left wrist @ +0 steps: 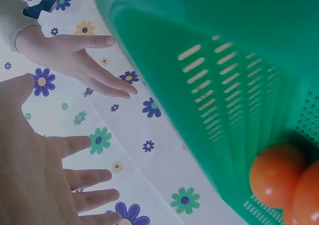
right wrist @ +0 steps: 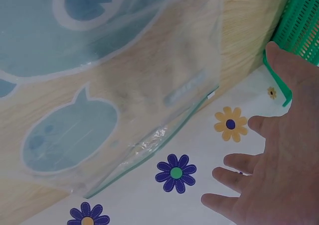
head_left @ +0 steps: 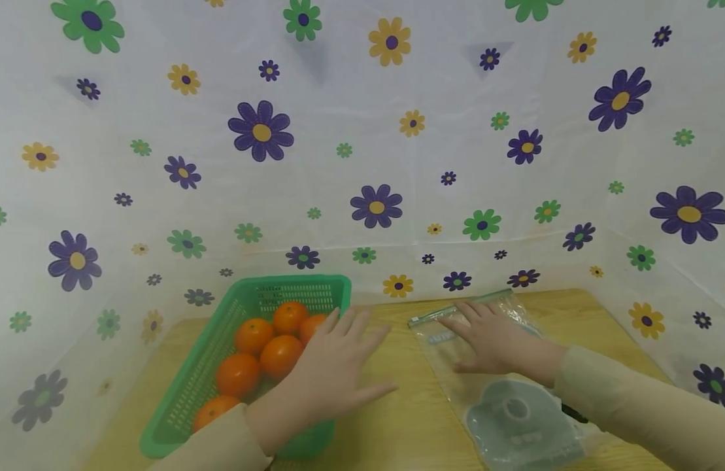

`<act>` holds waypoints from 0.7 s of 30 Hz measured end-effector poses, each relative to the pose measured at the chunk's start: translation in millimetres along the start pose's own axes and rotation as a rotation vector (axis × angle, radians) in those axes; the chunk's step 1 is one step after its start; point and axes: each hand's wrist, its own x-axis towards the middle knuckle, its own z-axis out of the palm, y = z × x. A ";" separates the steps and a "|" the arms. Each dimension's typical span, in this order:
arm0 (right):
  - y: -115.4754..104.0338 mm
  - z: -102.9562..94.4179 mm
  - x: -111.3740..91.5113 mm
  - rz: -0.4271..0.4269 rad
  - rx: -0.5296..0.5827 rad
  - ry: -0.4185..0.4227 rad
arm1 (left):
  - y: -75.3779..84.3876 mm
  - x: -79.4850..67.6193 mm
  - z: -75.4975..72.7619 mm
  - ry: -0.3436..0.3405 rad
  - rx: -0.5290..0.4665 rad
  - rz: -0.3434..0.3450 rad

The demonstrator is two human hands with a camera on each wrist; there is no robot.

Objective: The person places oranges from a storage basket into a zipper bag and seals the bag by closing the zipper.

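Note:
My left hand is spread with straight fingers above the right side of a green plastic basket; it holds nothing. Inside the basket lie several oranges, some partly hidden behind that hand. My right hand hovers, fingers spread, over a clear zip bag lying flat on the table. The bag carries a grey-blue printed shape, and its green zip strip with a white slider runs along the far edge. In the left wrist view, both hands show palms and extended fingers beside the basket wall.
A light wood-grain table lies under the basket and bag. A white sheet printed with purple, green and yellow flowers rises behind and on both sides of it. Near the right sleeve a small black object shows.

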 end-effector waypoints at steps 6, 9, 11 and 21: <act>5.0 0.7 -3.9 0.025 -0.020 -0.001 | 9.2 15.0 -2.1 -0.035 0.006 0.018; 8.7 1.0 -5.6 0.032 -0.041 0.002 | 12.3 22.0 -2.8 -0.059 0.019 0.011; 11.7 1.4 -6.6 0.039 -0.054 0.003 | 14.1 26.3 -3.4 -0.077 0.028 0.002; 26.4 9.4 -9.0 0.059 -0.088 0.042 | 21.7 46.6 1.7 -0.092 0.045 0.014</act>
